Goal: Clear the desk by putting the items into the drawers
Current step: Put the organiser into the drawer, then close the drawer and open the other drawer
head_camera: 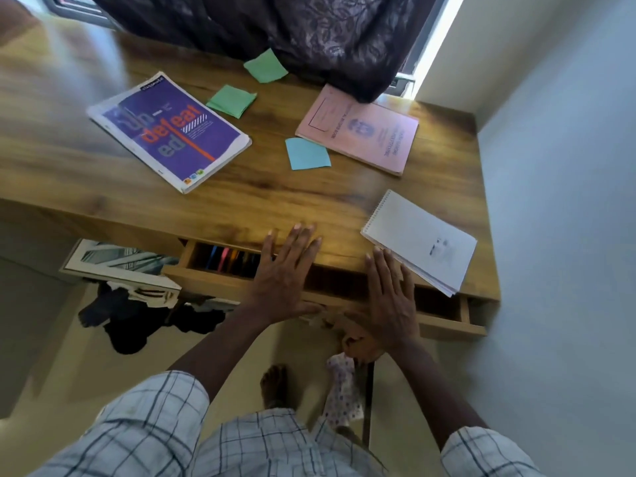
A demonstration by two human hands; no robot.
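The left hand (285,270) lies flat and palm-down, fingers spread and holding nothing, reaching over the partly open drawer (220,270) so the fingertips rest at the front edge of the wooden desk (275,197). The right hand (390,297) is likewise flat, spread and empty, its fingertips touching the near corner of a white spiral notepad (421,239) that overhangs the desk edge. Both forearms extend from checked short sleeves. Inside the shallow wooden drawer, coloured pens (225,259) lie at its left end. Farther out on the glossy wood-grain top lie a purple magazine (170,130), a pink booklet (359,129), a blue sticky note (307,153) and two green sticky notes (232,100), with dark patterned fabric (292,29) draped behind.
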